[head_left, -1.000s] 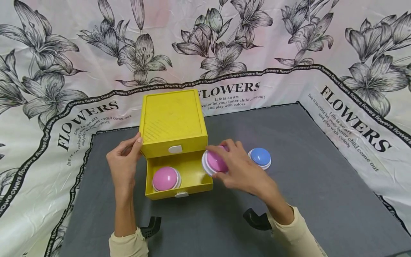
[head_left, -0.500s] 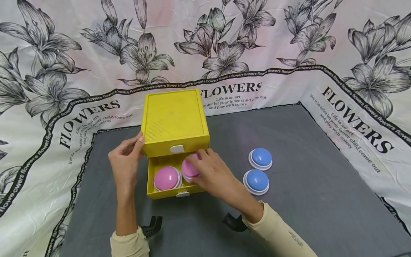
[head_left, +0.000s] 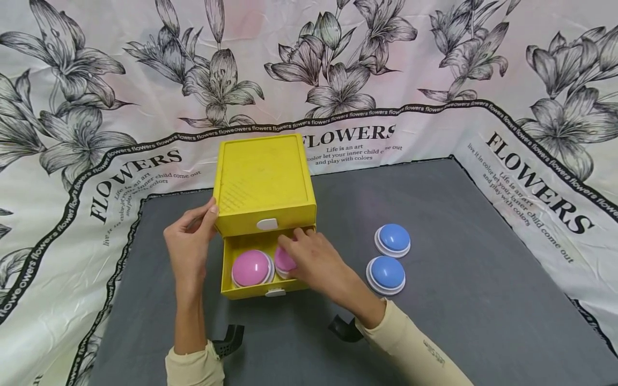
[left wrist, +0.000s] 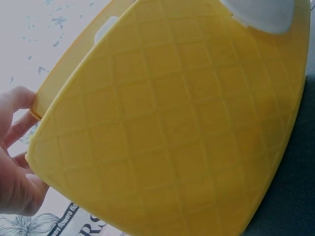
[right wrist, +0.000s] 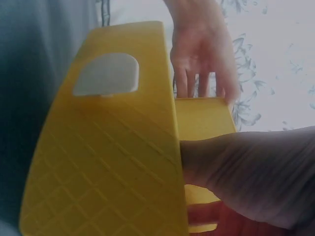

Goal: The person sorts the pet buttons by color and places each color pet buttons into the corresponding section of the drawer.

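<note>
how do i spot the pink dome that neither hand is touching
Find the yellow box on the grey table, then the open drawer at its front. In that drawer's left end sits a glossy pink dome. Its pink neighbour is partly covered by the right hand; the two blue domes lie outside the drawer.

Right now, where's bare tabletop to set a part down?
Free: gray table right of the blue domes; also behind them, up to the flowered cloth. Crowded: near side under the right sleeve; open drawer of the yellow box, with two pink domes, the right hand gripping one. Left hand touches the box's left side.
</note>
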Demonstrator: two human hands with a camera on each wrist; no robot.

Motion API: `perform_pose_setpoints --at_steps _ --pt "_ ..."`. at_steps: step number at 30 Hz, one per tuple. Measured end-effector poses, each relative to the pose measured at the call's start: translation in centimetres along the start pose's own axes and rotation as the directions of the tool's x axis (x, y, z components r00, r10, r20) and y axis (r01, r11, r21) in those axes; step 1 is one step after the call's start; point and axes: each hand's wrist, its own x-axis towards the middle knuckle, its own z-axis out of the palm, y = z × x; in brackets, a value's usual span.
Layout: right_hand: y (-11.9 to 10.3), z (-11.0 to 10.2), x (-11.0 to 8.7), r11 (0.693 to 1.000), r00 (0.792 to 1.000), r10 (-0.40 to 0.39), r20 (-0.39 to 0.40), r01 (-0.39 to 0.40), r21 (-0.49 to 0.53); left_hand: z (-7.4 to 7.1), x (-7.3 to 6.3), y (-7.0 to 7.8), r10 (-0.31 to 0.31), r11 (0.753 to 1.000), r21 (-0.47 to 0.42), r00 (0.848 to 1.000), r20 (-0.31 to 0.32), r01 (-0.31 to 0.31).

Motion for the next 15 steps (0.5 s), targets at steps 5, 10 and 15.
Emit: perform_pose_setpoints --at_steps 5,10,15 --pt "-0.4 -0.2 0.7 0.998 0.993 0.056 0.102 -0.054 -0.026 -0.2 0.0 0.1 -0.016 1.000 0.006 1.000 0.000 0.016" --pt "-0.4 -0.2 0.6 0.996 0.993 0.079 0.087 -0.076 -0.045 0.0 0.1 0.1 -0.016 1.000 0.023 1.000 0.010 0.015" --pt "-1.3 0.5 -0.8 0.998 0.974 0.058 -0.219 -0.058 0.007 -0.1 0.0 0.1 -0.017 1.000 0.012 1.000 0.003 0.017"
